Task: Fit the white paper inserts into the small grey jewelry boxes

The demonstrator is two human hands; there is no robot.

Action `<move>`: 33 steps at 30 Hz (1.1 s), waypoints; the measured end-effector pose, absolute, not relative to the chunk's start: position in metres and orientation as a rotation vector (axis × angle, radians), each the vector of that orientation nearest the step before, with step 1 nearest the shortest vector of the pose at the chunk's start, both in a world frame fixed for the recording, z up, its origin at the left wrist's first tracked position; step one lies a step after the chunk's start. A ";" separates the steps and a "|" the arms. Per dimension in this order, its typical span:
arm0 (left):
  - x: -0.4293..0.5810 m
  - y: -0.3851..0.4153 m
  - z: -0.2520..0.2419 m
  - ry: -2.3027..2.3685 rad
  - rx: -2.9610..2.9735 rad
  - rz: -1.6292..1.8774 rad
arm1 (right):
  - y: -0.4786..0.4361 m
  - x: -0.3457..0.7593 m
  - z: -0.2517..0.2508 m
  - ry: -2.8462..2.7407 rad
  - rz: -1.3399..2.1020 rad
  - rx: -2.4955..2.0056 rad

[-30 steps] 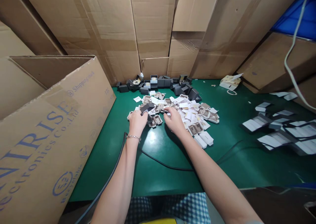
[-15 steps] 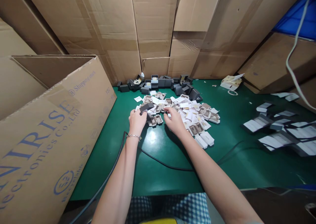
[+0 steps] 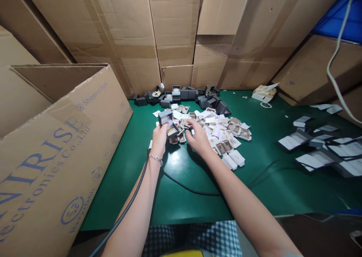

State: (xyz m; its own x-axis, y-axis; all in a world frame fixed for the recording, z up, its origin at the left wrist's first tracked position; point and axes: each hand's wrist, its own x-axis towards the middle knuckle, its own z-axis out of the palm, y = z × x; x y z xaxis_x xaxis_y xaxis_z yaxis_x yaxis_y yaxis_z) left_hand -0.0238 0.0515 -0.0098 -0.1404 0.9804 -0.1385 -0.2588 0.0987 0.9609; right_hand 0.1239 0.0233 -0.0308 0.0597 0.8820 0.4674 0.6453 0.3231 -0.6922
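My left hand [image 3: 159, 139] is closed on a small dark box [image 3: 166, 117] with its lid raised, its pale inside turned up toward me. Something pale and yellowish lies in that box. To the right, my right hand [image 3: 198, 137] rests at the near edge of a pile of white paper pieces [image 3: 216, 131], thumb and fingers apart, with nothing seen between them. Mixed into the pile are grey-brown moulded inserts [image 3: 224, 146]. Just behind the left hand's box, more dark boxes [image 3: 188, 94] sit in a row, some standing with lids up.
A large open carton [image 3: 93, 136] stands at the left of the green table [image 3: 181, 208]. A black cable [image 3: 192, 191] crosses the near part, passing over my left forearm. Opened dark boxes with white linings [image 3: 319, 157] lie at the right. Cardboard [image 3: 181, 30] walls the back.
My left hand has turned the dark box, which showed its dark outside before; its open inside now faces up. The right hand has barely shifted.
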 end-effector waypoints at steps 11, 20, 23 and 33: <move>-0.020 0.048 -0.005 1.017 0.594 1.243 | 0.021 0.119 -0.034 -1.948 0.296 -1.600; -0.013 0.043 -0.007 0.930 0.562 1.158 | 0.025 0.125 -0.035 -1.850 0.312 -1.634; -0.013 0.044 -0.009 0.932 0.559 1.240 | 0.026 0.127 -0.036 -1.813 0.314 -1.604; -0.014 0.045 -0.008 0.933 0.506 1.330 | 0.031 0.133 -0.014 -0.778 0.941 -1.168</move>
